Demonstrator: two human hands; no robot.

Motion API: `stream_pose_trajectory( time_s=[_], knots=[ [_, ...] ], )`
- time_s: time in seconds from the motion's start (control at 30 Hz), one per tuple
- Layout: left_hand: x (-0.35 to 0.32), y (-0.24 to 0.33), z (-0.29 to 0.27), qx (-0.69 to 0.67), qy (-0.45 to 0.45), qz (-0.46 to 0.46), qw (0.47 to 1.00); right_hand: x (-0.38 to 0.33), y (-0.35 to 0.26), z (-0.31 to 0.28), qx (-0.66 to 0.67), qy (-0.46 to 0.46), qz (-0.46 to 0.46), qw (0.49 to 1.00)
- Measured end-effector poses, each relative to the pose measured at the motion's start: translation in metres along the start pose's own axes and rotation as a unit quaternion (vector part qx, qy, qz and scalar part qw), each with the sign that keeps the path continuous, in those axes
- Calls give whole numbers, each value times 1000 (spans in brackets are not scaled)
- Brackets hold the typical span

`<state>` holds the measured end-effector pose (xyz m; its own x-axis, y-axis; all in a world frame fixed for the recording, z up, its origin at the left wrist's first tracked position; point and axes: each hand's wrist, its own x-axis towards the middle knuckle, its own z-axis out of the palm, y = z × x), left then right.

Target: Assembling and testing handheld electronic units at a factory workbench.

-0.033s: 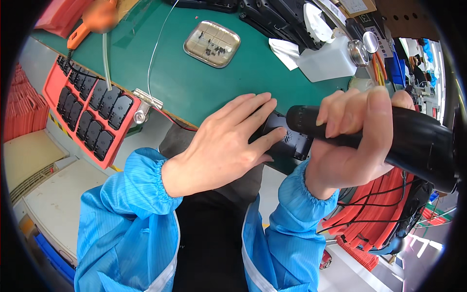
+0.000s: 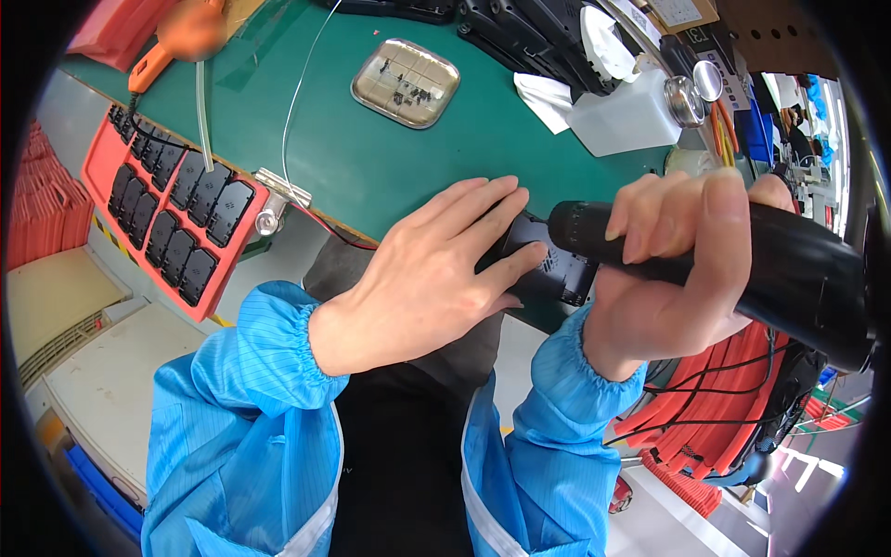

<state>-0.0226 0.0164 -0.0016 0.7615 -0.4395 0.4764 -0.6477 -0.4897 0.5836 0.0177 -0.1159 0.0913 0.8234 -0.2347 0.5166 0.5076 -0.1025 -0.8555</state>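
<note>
My left hand [image 2: 432,265] rests over a black plastic housing part [image 2: 562,269] at the table's near edge, its fingers closed around it and hiding much of it. A patch of small marks or holes shows on the part's greyish face. My right hand [image 2: 682,251] is wrapped around a thick black tube-shaped tool [image 2: 803,269], held nearly level. The tool's rounded narrow end lies just right of my left fingertips, over or beside the part; I cannot tell if they touch. Its wide end runs off to the right. Its exact kind is unclear.
A metal dish [image 2: 406,84] with small dark pieces sits on the green table [image 2: 306,158]. Left of the table edge is a red foam tray [image 2: 102,176] of black parts, near a metal clamp [image 2: 271,206]. A white bottle [image 2: 622,121] and black devices [image 2: 529,42] stand behind.
</note>
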Motion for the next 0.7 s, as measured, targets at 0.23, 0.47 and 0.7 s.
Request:
stream_pose_trajectory(
  time_s=[0.23, 0.47, 0.7],
  knots=[
    [4, 0, -5, -44, 22, -7, 999, 5, 4, -18, 50, -77, -57, 994],
    [8, -11, -14, -100, 123, -50, 986, 4, -21, -34, 178, -29, -29, 983],
    [20, -6, -8, -144, 150, -55, 977, 0, -32, -34, 230, -55, -47, 970]
  ],
)
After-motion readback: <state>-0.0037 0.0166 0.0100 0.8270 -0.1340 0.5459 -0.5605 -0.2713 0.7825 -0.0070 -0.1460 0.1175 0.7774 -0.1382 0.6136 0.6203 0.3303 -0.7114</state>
